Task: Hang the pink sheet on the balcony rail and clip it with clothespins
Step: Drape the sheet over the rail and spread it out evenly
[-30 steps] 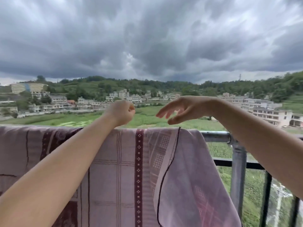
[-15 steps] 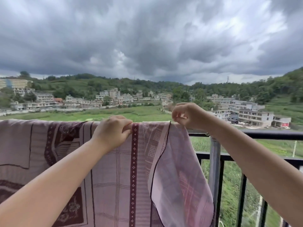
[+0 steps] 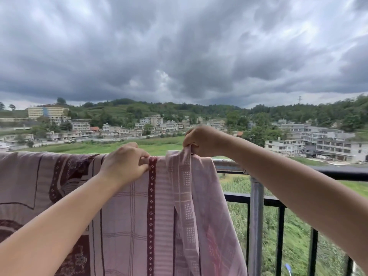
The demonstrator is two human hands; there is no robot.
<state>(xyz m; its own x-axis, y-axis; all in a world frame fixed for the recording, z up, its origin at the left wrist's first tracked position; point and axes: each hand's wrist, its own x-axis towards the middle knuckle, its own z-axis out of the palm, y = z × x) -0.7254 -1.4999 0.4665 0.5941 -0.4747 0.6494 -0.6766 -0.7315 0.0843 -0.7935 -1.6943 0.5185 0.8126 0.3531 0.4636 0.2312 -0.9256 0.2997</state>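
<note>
Both hands on pink sheet (image 3: 127, 206) at balcony rail (image 3: 229, 163) — left hand (image 3: 124, 163) pinching top fold, right hand (image 3: 201, 140) pinching bunched corner. Spread flat before clipping — no clothespins visible.

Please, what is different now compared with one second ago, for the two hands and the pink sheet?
The right hand, open above the rail before, now pinches the pink patterned cloth sheet at its right edge and lifts it into a bunch. The left hand, a raised fist before, came down and grips the sheet's top fold. The sheet stays draped over the grey metal balcony rail; no clothespin is visible.
</note>
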